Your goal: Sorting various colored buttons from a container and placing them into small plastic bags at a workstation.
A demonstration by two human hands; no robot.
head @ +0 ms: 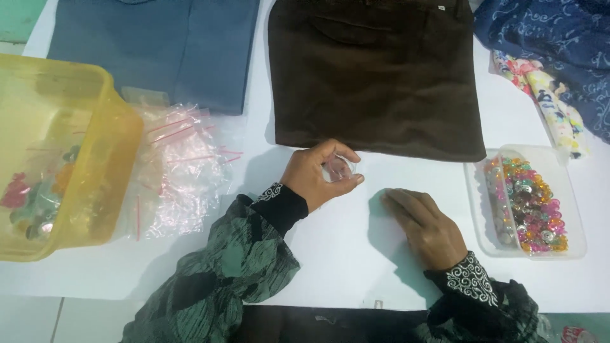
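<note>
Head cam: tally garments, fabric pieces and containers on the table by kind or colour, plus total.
Folded blue trousers: 1
Folded brown trousers: 1
Dark blue patterned cloth: 1
Floral cloth: 1
Yellow plastic tub: 1
Clear tray of coloured beads: 1
Pile of small clear zip bags: 1 pile; bags too overlapped to count
Total: 7

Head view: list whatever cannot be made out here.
- Small clear item in the left hand: fingers cover it, kind unclear.
- Under the right hand: palm hides the table.
- Yellow tub contents: blurred through the wall.
- Brown trousers: top cut off by the edge.
</note>
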